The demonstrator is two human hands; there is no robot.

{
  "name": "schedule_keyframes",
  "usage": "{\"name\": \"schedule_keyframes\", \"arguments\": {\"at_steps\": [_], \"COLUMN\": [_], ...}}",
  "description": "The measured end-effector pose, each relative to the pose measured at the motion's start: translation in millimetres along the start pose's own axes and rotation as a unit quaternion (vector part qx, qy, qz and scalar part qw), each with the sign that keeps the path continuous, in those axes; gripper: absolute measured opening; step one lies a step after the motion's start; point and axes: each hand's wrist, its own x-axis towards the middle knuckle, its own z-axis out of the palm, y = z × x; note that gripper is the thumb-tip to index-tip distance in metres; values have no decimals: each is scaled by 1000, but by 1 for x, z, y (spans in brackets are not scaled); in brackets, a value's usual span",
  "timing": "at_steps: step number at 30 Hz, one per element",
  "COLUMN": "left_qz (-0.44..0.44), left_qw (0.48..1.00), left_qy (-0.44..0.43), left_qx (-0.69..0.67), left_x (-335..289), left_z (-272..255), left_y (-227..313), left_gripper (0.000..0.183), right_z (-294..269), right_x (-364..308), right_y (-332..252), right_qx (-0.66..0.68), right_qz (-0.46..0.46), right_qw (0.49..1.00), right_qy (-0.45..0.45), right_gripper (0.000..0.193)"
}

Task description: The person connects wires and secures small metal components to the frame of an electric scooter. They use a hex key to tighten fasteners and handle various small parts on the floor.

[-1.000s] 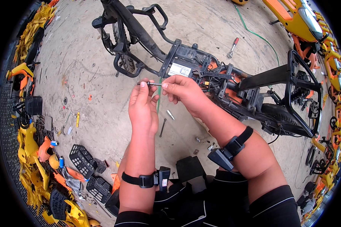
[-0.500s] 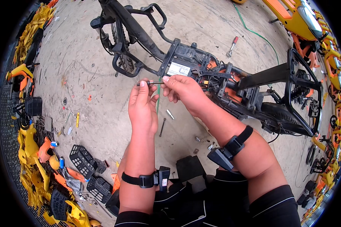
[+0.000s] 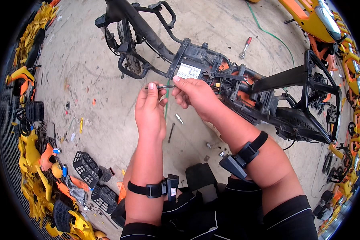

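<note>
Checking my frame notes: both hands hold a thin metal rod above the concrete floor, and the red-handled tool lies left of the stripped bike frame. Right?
Not quite. The head view shows the red-handled tool lying on the floor to the right of the bike frame, beyond it. The left hand and right hand do hold the thin metal rod.

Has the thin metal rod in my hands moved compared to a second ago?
No. The thin metal rod sits level between both hands as before, just left of the white label on the stripped bike frame.
</note>
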Motion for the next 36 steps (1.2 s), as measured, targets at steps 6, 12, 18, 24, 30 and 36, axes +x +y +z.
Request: {"name": "schedule_keyframes", "arguments": {"at_steps": [6,12,18,24,30,36], "left_qz": [7,18,17,0,5,20], "left_qw": [1000,998,997,1000,1000,999], "left_qy": [-2,-9,-21,-7,10,24], "left_qx": [25,67,69,9,23,8], "left_x": [0,-2,-3,-4,-2,12], "left_z": [2,3,6,0,-9,-21], "left_y": [2,8,14,23,35,60], "left_gripper": [25,30,40,38,37,37], "right_z": [-1,2,5,15,22,17], "right_x": [-2,-3,4,13,22,43], "right_y": [-1,-1,6,16,16,49], "right_qx": [-20,-35,-23,-12,-42,-314], "right_qz": [14,26,30,14,39,58], "right_qw": [1000,999,998,996,997,947], "right_qy": [-9,-22,-52,-91,-49,-15], "right_gripper": [46,49,52,54,61,58]}}
